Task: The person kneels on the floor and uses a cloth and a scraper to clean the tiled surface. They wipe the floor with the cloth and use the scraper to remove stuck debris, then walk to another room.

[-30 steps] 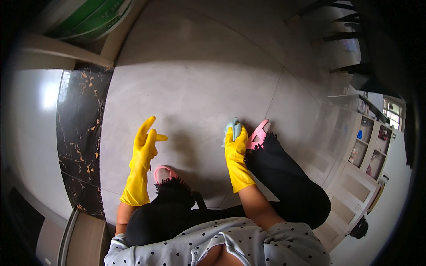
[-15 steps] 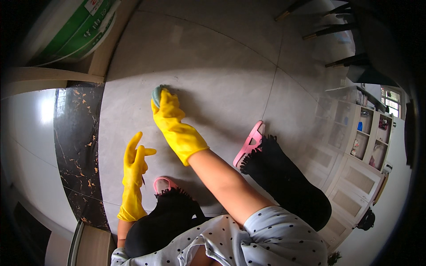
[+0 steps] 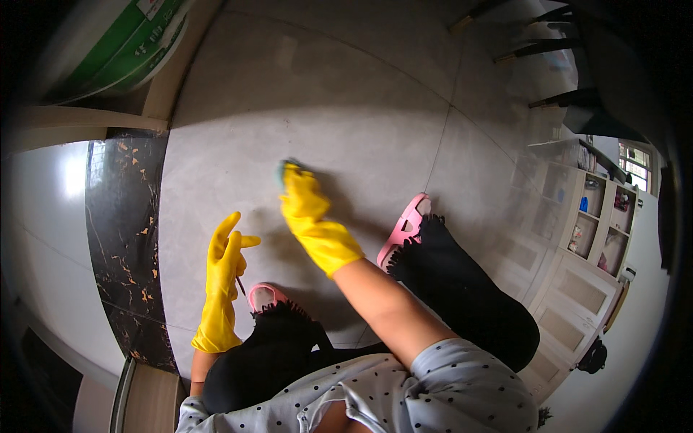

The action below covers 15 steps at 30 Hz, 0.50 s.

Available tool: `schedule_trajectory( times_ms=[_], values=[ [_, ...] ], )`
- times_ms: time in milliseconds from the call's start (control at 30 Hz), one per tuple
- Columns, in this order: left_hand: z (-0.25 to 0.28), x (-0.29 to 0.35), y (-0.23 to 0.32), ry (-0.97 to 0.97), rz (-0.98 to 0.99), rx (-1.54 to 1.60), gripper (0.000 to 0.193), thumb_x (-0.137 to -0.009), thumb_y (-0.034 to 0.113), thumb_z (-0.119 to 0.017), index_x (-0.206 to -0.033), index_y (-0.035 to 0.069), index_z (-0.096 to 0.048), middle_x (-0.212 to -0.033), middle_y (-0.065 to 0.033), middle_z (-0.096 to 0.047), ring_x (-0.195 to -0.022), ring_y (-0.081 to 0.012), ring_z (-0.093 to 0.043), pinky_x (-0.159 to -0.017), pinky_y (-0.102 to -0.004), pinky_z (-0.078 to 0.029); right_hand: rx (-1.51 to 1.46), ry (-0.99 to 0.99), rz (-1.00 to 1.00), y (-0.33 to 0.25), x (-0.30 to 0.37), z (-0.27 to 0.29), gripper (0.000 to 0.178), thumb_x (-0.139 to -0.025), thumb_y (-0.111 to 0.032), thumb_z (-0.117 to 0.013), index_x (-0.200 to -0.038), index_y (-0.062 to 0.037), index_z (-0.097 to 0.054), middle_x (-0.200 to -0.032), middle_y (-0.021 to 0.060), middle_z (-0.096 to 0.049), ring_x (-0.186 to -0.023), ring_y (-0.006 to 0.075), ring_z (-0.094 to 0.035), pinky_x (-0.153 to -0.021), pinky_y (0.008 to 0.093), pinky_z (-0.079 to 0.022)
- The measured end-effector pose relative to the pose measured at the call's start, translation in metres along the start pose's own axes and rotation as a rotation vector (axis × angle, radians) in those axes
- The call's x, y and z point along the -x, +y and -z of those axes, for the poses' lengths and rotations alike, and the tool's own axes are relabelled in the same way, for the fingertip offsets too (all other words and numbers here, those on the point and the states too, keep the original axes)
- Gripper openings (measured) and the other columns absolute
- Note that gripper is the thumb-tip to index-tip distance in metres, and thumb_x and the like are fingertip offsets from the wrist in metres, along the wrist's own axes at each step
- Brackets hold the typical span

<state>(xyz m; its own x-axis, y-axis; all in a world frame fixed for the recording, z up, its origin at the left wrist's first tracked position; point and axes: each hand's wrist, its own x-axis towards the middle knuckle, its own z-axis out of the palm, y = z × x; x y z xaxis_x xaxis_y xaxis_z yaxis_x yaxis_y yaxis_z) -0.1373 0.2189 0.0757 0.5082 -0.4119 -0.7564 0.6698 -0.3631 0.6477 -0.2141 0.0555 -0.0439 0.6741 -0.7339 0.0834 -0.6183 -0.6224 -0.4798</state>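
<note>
My right hand (image 3: 307,198), in a yellow rubber glove, is closed on a grey-green sponge (image 3: 280,173) and presses it to the grey tiled floor (image 3: 346,108). The glove blurs a little with motion and covers most of the sponge. To the left, my left hand (image 3: 226,252) wears a matching yellow glove and hovers above the floor. Its index finger and thumb stretch out while the other fingers curl in. A thin dark stick-like thing (image 3: 241,286) pokes out below those curled fingers; the rest of it is hidden.
My feet in pink sandals (image 3: 406,231) stand apart on the floor. A black marble strip (image 3: 126,238) runs along the left. At the upper left, a green and white container (image 3: 119,54) is beside a wooden frame (image 3: 86,117). Dark chair legs (image 3: 538,49) and a white cabinet (image 3: 577,289) are at the right.
My right hand has slid the sponge to the right and closer to me across the floor. My left hand has shifted slightly right, its fingers held much the same.
</note>
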Motion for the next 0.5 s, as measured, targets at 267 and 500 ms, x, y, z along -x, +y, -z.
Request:
schedule_trajectory(
  times_ms=[267,500],
  values=[
    [0.009,0.009,0.004,0.043,-0.011,-0.010,0.040,-0.099,0.022,-0.049,-0.136,0.008,-0.048,-0.092,-0.0107,-0.071,-0.044,-0.0016,-0.031,-0.040,-0.0173,-0.025,-0.168,0.170,0.010,0.042,0.011,0.074,0.037,-0.081,-0.009,-0.071,-0.117,-0.0077,-0.065,-0.110,0.0140,-0.067,-0.097,0.0320,-0.064,-0.083,0.0384,-0.053],
    [-0.004,0.008,-0.006,-0.042,0.033,-0.012,0.039,-0.099,0.023,-0.049,-0.135,0.008,-0.050,-0.092,-0.0110,-0.071,-0.045,-0.0019,-0.032,-0.041,-0.0173,-0.026,0.353,0.046,0.024,0.114,0.062,0.069,0.034,-0.080,-0.014,-0.072,-0.113,-0.0069,-0.066,-0.105,0.0125,-0.068,-0.096,0.0333,-0.064,-0.084,0.0396,-0.051]
  ],
)
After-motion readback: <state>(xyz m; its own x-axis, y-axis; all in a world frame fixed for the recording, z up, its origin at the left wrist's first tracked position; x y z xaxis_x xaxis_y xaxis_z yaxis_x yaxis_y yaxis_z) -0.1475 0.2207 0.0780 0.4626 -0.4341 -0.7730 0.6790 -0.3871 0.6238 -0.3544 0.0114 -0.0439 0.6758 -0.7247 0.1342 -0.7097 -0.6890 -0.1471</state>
